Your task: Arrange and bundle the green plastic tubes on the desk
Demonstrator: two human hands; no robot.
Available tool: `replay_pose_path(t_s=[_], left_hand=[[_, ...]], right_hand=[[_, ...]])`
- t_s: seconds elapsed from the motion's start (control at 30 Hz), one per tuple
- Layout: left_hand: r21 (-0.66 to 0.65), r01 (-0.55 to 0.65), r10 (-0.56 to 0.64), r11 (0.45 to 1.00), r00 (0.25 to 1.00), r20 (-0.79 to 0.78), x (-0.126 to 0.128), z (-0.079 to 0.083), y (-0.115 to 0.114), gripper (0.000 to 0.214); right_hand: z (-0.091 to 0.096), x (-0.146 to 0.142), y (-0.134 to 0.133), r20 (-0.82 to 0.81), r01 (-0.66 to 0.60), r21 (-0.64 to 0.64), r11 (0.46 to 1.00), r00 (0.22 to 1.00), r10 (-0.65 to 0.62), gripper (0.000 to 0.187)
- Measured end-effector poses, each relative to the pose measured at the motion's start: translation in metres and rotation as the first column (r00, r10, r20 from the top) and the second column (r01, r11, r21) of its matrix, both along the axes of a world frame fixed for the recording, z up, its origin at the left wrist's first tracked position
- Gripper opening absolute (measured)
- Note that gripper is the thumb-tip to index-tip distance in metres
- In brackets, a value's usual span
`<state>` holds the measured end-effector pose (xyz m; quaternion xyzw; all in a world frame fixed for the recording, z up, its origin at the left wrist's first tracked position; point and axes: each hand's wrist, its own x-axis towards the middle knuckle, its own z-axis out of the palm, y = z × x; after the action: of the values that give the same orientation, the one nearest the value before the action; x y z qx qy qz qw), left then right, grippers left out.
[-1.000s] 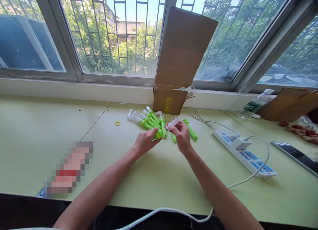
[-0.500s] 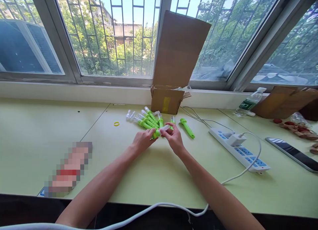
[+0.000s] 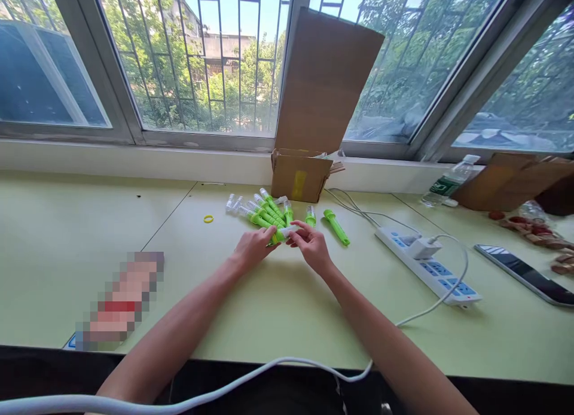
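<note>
Hands [image 3: 254, 247] [image 3: 310, 249] on grn tube [image 3: 278, 237] & wht pc [image 3: 288, 231], room to tbl's near edge [image 3: 233, 360].

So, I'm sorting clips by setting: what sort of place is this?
Probably an indoor workroom: barred windows run behind a long worktable bearing clear-topped green plastic tubes.

We angle our bare left forearm [image 3: 173, 332] toward 2 o'clock and our bare right forearm [image 3: 383, 331] toward 10 o'clock. Our left hand [image 3: 253, 246] curls in a grip, thumb on top, while our right hand [image 3: 313, 246] pinches between thumb and fingers. The 2 hands face each other, fingertips near together, with both wrists almost straight.
</note>
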<state>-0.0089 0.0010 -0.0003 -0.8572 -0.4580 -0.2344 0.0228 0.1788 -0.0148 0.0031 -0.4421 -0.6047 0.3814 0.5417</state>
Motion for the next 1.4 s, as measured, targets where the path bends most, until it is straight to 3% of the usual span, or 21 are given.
replay_pose_path(t_s=[0.3,0.67,1.4], left_hand=[[-0.008,0.002,-0.003,1.0,0.99,-0.14,-0.0023,0.0001,0.0013,0.037],[-0.064,0.024,-0.036,0.998,0.981,-0.189,0.0028,0.0022,-0.002,0.038],[-0.048,-0.001,-0.006,0.999,0.99,-0.139,0.002,-0.0013,0.0019,0.034]], right_hand=[[-0.0042,0.0034,0.0023,0.016,-0.001,-0.089,0.996,1.0,0.003,0.045],[-0.007,0.0036,0.0011,0.16,0.073,-0.058,0.996,0.985,-0.063,0.05],[-0.0069,0.0038,0.0005,0.336,0.043,-0.001,0.999,0.941,-0.04,0.043]])
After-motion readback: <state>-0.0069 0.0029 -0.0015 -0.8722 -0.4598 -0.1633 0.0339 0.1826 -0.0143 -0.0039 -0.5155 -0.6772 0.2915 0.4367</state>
